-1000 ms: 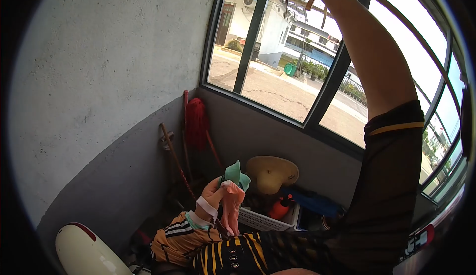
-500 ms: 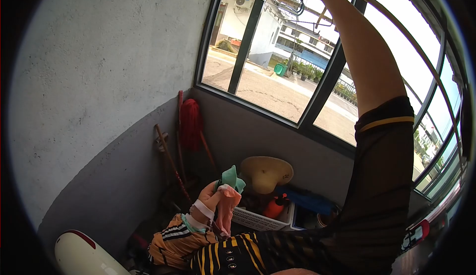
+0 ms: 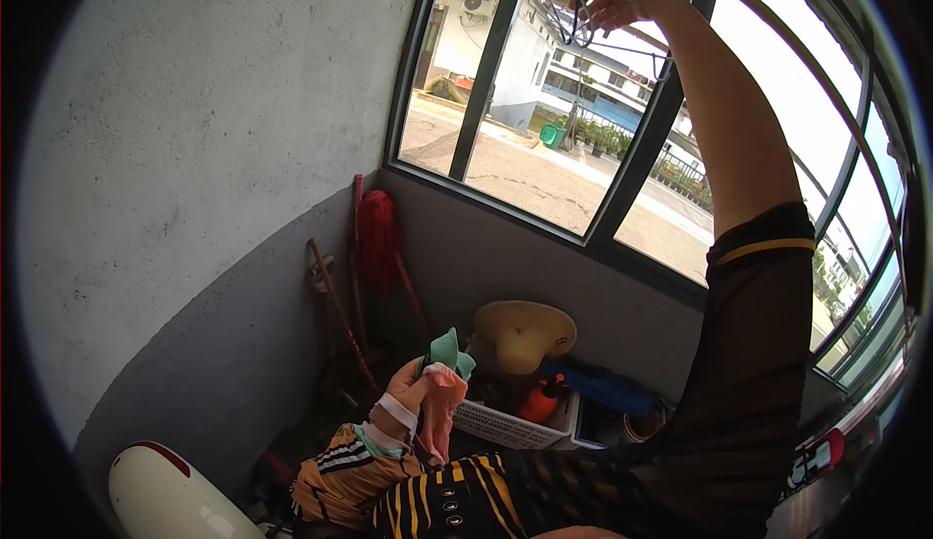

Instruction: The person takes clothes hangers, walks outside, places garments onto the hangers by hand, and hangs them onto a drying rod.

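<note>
Pink cloth (image 3: 443, 398) and green cloth (image 3: 447, 352) spill from the left hand's (image 3: 404, 383) closed fingers, left of the straw hat (image 3: 523, 335). Above the hat, the right hand's (image 3: 622, 0) fingers curl half-open beside wire hangers (image 3: 579, 42), contact unclear. Hat markings are illegible.

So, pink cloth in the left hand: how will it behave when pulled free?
Likely floppy: the pink cloth hangs in loose folds from the left hand. Probably light, since it looks thin. It may drag the green cloth along, as both are bunched together there.
</note>
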The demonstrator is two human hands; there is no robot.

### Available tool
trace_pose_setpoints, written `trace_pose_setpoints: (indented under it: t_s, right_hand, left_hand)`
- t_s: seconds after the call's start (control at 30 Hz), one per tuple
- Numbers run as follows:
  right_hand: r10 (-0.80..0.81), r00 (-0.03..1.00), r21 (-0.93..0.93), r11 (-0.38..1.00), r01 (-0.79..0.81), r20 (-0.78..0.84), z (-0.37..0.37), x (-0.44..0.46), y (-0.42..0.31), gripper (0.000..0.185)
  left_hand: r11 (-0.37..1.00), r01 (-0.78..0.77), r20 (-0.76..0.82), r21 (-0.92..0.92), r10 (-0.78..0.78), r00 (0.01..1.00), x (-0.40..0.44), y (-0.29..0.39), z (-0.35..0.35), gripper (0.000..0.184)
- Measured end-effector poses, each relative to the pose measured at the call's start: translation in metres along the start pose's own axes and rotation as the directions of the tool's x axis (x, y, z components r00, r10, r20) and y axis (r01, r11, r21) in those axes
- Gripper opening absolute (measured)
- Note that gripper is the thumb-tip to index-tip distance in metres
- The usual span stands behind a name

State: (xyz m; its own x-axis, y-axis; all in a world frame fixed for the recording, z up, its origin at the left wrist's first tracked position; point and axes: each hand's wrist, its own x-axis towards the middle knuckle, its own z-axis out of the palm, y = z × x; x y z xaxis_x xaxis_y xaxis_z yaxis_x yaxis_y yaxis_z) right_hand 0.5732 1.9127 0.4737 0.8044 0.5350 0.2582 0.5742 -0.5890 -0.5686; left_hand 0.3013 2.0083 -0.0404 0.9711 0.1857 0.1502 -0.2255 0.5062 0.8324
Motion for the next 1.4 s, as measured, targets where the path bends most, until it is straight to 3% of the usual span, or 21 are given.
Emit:
trace_pose_setpoints:
  t_s: [0.07, 0.13, 0.17, 0.27, 0.33, 0.4, 0.43, 0.47, 0.57, 0.6, 0.67, 0.73, 0.83, 0.93, 1.0, 1.13, 1.23, 1.4]
  right_hand:
    - [0.040, 0.999, -0.003, 0.999, -0.040, -0.020, 0.005, -0.027, -0.008, 0.037]
    - [-0.052, 0.998, -0.241, 0.970, 0.045, -0.023, 0.000, -0.030, 0.000, 0.028]
    - [-0.181, 0.978, -0.239, 0.959, 0.153, -0.101, 0.001, -0.026, 0.010, 0.029]
    - [-0.124, 0.978, -0.349, 0.935, 0.059, -0.167, -0.015, 0.002, 0.011, 0.035]
    - [-0.066, 0.984, -0.248, 0.969, 0.023, -0.168, -0.018, 0.017, 0.017, 0.033]
    - [-0.068, 0.997, -0.072, 0.995, 0.070, 0.023, -0.020, 0.021, 0.020, 0.028]
    - [-0.043, 0.991, 0.197, 0.978, 0.068, -0.127, -0.007, 0.014, 0.020, 0.024]
    - [-0.049, 0.991, 0.194, 0.978, 0.073, -0.124, 0.004, 0.003, 0.017, 0.024]
    - [-0.139, 0.949, 0.419, 0.872, 0.253, -0.283, 0.015, 0.004, 0.012, 0.021]
    - [-0.141, 0.950, 0.421, 0.871, 0.253, -0.279, 0.013, 0.008, 0.013, 0.021]
    - [-0.111, 0.957, 0.615, 0.745, 0.258, -0.267, 0.014, 0.011, 0.013, 0.020]
    - [-0.097, 0.977, 0.613, 0.766, 0.195, -0.190, 0.013, 0.019, 0.018, 0.018]
    - [-0.072, 0.992, 0.359, 0.927, 0.105, -0.105, 0.021, 0.009, 0.024, 0.013]
    - [-0.108, 0.993, 0.314, 0.942, 0.118, -0.049, 0.038, -0.011, 0.027, 0.017]
    - [-0.039, 0.998, 0.385, 0.921, 0.055, -0.049, 0.045, -0.009, 0.027, 0.019]
    - [-0.154, 0.969, 0.378, 0.900, 0.218, -0.192, 0.053, -0.005, 0.030, 0.022]
    - [-0.125, 0.886, 0.530, 0.761, 0.374, -0.446, 0.063, -0.001, 0.025, 0.021]
    - [-0.225, 0.825, 0.396, 0.792, 0.465, -0.518, 0.065, 0.010, 0.028, 0.022]
  left_hand:
    - [0.999, -0.013, -0.024, 0.033, 0.013, 1.000, -0.001, -0.002, 0.002, 0.013]
    - [0.999, 0.007, -0.008, 0.032, -0.007, 1.000, -0.002, -0.004, 0.003, 0.014]
    - [0.999, 0.020, 0.007, 0.029, -0.020, 1.000, -0.001, -0.005, 0.004, 0.014]
    - [0.999, 0.043, 0.007, 0.022, -0.043, 0.999, -0.001, -0.008, 0.010, 0.015]
    - [0.998, 0.048, 0.005, 0.045, -0.048, 0.999, -0.001, -0.006, 0.016, 0.015]
    - [0.997, 0.050, -0.005, 0.061, -0.050, 0.999, -0.003, -0.006, 0.017, 0.015]
    - [0.997, 0.042, 0.007, 0.058, -0.042, 0.999, -0.004, -0.008, 0.016, 0.015]
    - [0.998, 0.034, 0.018, 0.054, -0.035, 0.999, -0.005, -0.010, 0.015, 0.015]
    - [0.998, 0.030, -0.010, 0.049, -0.029, 1.000, -0.006, -0.016, 0.012, 0.016]
    - [0.998, 0.029, -0.014, 0.050, -0.029, 0.999, -0.007, -0.018, 0.011, 0.016]
    - [0.996, 0.004, 0.014, 0.090, -0.005, 1.000, -0.009, -0.021, 0.009, 0.021]
    - [0.996, 0.033, -0.018, 0.079, -0.032, 0.999, -0.012, -0.018, 0.013, 0.019]
    - [0.996, 0.044, -0.021, 0.082, -0.042, 0.999, -0.015, -0.020, 0.015, 0.019]
    - [0.996, 0.043, 0.000, 0.084, -0.043, 0.999, -0.018, -0.019, 0.019, 0.020]
    - [0.996, 0.062, -0.003, 0.072, -0.062, 0.998, -0.019, -0.020, 0.023, 0.021]
    - [0.996, 0.049, -0.004, 0.069, -0.049, 0.999, -0.020, -0.023, 0.029, 0.020]
    - [0.995, 0.057, -0.010, 0.079, -0.057, 0.998, -0.020, -0.026, 0.031, 0.020]
    - [0.997, 0.058, -0.013, 0.057, -0.057, 0.998, -0.021, -0.031, 0.032, 0.020]
